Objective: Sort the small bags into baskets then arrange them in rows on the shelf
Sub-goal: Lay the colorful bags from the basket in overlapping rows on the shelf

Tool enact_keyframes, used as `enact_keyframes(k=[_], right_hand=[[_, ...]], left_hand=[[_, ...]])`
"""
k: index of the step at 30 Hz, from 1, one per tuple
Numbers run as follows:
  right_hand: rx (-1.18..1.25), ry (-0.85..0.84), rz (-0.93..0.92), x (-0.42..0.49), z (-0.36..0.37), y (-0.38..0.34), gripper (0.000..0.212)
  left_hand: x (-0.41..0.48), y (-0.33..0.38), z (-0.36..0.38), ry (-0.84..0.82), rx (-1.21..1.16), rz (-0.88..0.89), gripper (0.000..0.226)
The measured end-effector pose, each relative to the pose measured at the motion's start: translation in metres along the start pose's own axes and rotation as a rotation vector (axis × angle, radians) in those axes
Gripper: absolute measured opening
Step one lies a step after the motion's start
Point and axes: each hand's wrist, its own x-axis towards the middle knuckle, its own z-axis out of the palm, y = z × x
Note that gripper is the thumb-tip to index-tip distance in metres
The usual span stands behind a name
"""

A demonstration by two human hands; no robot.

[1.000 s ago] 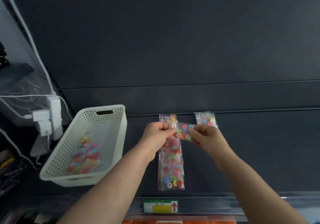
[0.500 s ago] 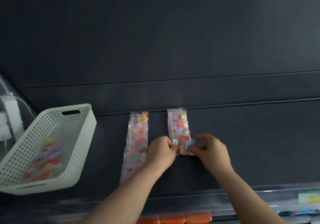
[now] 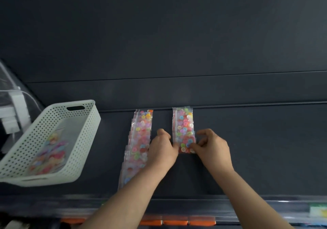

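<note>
Two rows of clear small bags filled with coloured buttons lie on the dark shelf [image 3: 247,149]. The left row [image 3: 140,138] is long and overlapping; my left forearm covers its near end. The right row [image 3: 184,128] is shorter. At its near end lies the front bag [image 3: 185,146], pinched between both hands. My left hand [image 3: 163,151] holds its left edge, fingers curled. My right hand [image 3: 213,146] pinches its right edge with thumb and fingertips. A white perforated basket [image 3: 85,140] with several more button bags stands at the left.
The shelf's back wall [image 3: 177,90] rises just behind the rows. A transparent front rail [image 3: 265,209] with a label strip runs along the shelf's near edge, with orange items below it. White plugs and cables [image 3: 14,112] hang left of the basket.
Both hands have carried the bag from mid-air down onto the near end of the right row. The view has swung right, so basket and rows sit further left.
</note>
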Motion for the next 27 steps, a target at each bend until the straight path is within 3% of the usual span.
enact_keyframes(k=[5, 9, 18, 22, 27], right_hand=[[-0.262, 0.076, -0.316, 0.003, 0.006, -0.011, 0.015], [-0.433, 0.098, -0.501, 0.002, 0.026, -0.041, 0.018], [-0.389, -0.085, -0.65, -0.026, 0.099, -0.135, 0.023], [-0.342, -0.096, -0.696, -0.038, 0.133, -0.175, 0.018], [-0.281, -0.093, -0.711, -0.053, 0.165, -0.212, 0.021]], left_hand=[[0.003, -0.005, -0.033, 0.086, 0.119, 0.117, 0.014], [0.005, -0.027, -0.077, 0.224, 0.307, 0.186, 0.008], [-0.003, -0.137, -0.189, 0.317, 0.279, -0.085, 0.015], [-0.002, -0.183, -0.231, 0.233, 0.317, -0.222, 0.012], [0.008, -0.218, -0.252, 0.037, 0.348, -0.206, 0.015]])
